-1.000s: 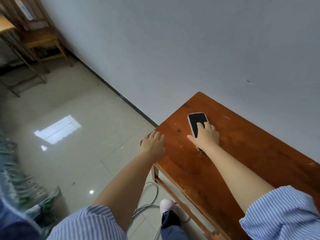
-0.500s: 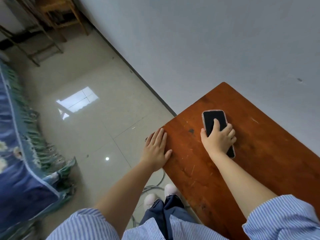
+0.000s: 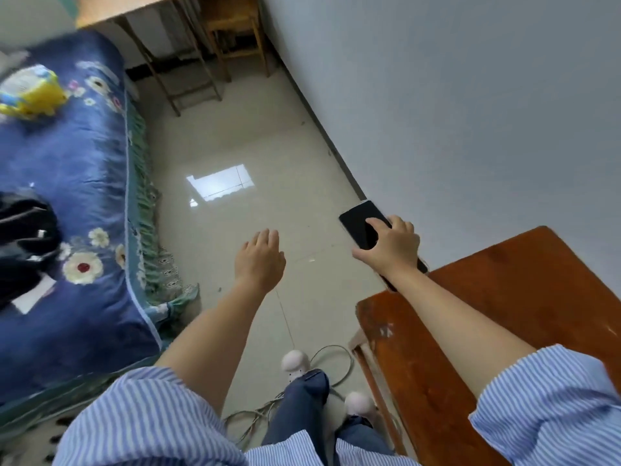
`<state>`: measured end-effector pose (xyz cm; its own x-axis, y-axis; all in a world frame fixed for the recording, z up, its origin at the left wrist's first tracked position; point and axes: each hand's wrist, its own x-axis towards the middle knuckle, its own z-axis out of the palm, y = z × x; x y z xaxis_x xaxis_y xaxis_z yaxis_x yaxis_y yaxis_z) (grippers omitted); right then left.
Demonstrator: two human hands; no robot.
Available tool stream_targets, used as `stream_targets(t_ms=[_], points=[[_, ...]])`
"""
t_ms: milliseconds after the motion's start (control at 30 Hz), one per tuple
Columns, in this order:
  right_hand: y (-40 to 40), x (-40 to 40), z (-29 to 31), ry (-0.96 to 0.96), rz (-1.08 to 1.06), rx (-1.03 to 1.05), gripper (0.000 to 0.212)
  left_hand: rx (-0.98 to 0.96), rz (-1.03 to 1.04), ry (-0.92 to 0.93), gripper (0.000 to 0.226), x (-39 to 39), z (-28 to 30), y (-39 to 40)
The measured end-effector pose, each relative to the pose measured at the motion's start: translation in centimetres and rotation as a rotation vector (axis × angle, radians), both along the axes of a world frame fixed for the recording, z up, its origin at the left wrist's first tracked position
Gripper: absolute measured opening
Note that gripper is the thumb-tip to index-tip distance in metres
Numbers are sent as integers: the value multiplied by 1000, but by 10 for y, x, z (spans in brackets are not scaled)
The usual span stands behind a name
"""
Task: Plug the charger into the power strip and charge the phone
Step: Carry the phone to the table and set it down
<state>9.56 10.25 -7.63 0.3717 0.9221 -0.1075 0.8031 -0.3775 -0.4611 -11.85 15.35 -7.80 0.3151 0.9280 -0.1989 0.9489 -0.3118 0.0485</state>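
The phone (image 3: 361, 227) is no longer lying flat on the tabletop (image 3: 504, 297): half a second ago it was resting there under the right hand, and now it is being held in the air past the tabletop's far corner, over the floor (image 3: 268, 136) and close to the wall (image 3: 470, 112), its dark screen facing up and its near end hidden behind the wrist. The right hand (image 3: 389, 245) is keeping a closed grip on the phone, thumb lying across the screen and fingers (image 3: 405, 227) wrapping its far edge. The left hand (image 3: 260, 258), which was pressing on the tabletop's edge before, is now hanging apart from it over the floor, its grip released and holding nothing, fingers loosely together. Both forearms are coming out of rolled striped sleeves (image 3: 551, 401). Below, two pale shoes (image 3: 295, 363) are standing on the floor beside a loose tangle of grey cable (image 3: 331, 368) that is trailing next to the tabletop's leg. Where that cable ends cannot be told. To the left, a bed with a blue flowered cover (image 3: 77, 230) is carrying a yellow toy (image 3: 32, 92) and a black bag (image 3: 25, 237), both blurred. Wooden furniture (image 3: 232, 38) is standing at the far end of the room.
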Motion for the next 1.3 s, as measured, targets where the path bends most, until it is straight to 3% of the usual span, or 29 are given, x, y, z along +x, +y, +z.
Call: stream_targets(t_ms=[200,600,833,1167,1300], points=[[121,-77,25,-21,201,-32,59,86,165,43,27,-75,35,90],[408,-243,96,-51,341,153,55,208,228,57,25,-221,90,349],[553,-270,107,-47,345,128,54,198,222,19,27,-247,99,495],[825,-284,138,-95,401,123,47,184,238,136,30,-267,134,760],[928,-302,149,-54,414,144,59,189,242,167,31,-288,142,855]])
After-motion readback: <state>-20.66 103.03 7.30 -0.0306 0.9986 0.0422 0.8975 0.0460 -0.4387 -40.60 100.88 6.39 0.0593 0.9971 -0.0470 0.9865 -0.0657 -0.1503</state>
